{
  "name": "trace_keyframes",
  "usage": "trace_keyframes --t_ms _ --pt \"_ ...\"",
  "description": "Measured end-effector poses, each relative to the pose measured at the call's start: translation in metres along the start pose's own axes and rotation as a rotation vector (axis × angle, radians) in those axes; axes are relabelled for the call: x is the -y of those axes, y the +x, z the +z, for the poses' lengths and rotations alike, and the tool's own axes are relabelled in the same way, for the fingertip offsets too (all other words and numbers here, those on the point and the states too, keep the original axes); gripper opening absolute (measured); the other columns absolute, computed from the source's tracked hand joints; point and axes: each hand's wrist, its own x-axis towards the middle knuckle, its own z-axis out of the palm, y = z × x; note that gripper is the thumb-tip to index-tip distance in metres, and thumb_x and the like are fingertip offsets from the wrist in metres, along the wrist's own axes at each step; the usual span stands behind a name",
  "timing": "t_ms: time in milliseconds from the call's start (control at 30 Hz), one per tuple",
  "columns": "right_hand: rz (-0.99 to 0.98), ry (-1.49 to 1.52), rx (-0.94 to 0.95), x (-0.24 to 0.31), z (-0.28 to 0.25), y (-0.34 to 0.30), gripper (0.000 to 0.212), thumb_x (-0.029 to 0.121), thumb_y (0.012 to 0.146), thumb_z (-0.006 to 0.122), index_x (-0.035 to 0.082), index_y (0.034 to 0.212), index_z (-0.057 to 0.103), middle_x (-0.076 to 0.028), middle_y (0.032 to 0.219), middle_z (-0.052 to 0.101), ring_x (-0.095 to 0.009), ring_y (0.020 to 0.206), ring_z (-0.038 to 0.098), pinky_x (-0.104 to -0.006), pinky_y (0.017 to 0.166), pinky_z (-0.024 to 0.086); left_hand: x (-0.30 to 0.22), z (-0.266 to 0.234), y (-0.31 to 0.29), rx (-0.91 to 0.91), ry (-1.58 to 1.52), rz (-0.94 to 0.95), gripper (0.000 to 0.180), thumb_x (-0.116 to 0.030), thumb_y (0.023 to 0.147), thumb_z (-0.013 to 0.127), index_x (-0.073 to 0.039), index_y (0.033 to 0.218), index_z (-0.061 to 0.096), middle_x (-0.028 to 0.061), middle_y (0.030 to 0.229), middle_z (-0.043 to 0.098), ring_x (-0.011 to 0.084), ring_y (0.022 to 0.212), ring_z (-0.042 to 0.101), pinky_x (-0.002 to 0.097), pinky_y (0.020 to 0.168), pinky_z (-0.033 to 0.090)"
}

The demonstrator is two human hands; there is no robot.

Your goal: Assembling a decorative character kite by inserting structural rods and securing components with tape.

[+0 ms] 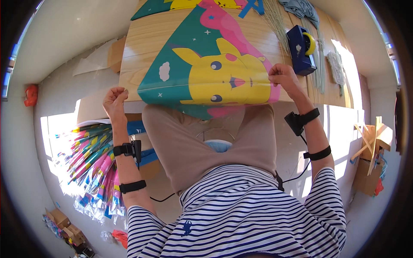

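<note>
A kite sheet point(223, 69), printed with a yellow cartoon face on green and pink, lies on the wooden table and hangs over its near edge. A thin pale line, a rod or a crease, runs across it from side to side. At the sheet's pink right edge my right hand point(285, 79) is closed, thumb and fingertips pinching the edge. My left hand point(115, 102) is raised just beyond the green left corner, its fingers curled together. Whether they hold something thin I cannot make out.
A blue tape dispenser point(300, 51) with a yellow roll stands on the table point(137, 47) at right, beside thin pale rods point(275, 21). Grey cloth point(301, 9) lies at the back. Many wrapped, colourful kites point(92, 155) are piled at lower left. A cardboard box point(365, 176) stands far right.
</note>
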Motion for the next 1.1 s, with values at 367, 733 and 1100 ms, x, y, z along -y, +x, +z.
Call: trace_keyframes --t_ms 367,733,1100 --pt "-0.106 -0.378 -0.098 -0.028 0.013 0.017 0.009 0.001 0.068 0.071 -0.002 0.074 0.064 -0.007 0.069 0.064 -0.016 0.064 0.060 -0.0313 0.059 0.048 0.016 0.010 0.010 -0.029 0.152 -0.018 0.032 0.005 0.075 0.076 0.002 0.104 0.064 0.0050 0.083 0.065 0.0123 0.076 0.061 0.0248 0.073 0.050" --pt "-0.051 -0.442 -0.145 -0.029 0.013 0.015 0.011 0.000 0.068 0.070 -0.001 0.075 0.062 -0.008 0.065 0.061 -0.015 0.062 0.059 -0.0312 0.058 0.046 0.009 0.025 0.011 -0.038 0.167 0.004 0.033 0.005 0.073 0.076 0.002 0.103 0.064 0.0053 0.081 0.068 0.0118 0.074 0.062 0.0249 0.072 0.050" --pt "-0.077 -0.435 -0.107 -0.019 0.025 0.018 0.011 0.001 0.068 0.071 -0.001 0.076 0.063 -0.009 0.067 0.063 -0.017 0.065 0.061 -0.0319 0.061 0.048 0.014 0.014 0.014 -0.102 0.244 0.018 0.031 0.003 0.072 0.077 0.002 0.101 0.066 0.0057 0.081 0.069 0.0118 0.075 0.062 0.0248 0.072 0.050"
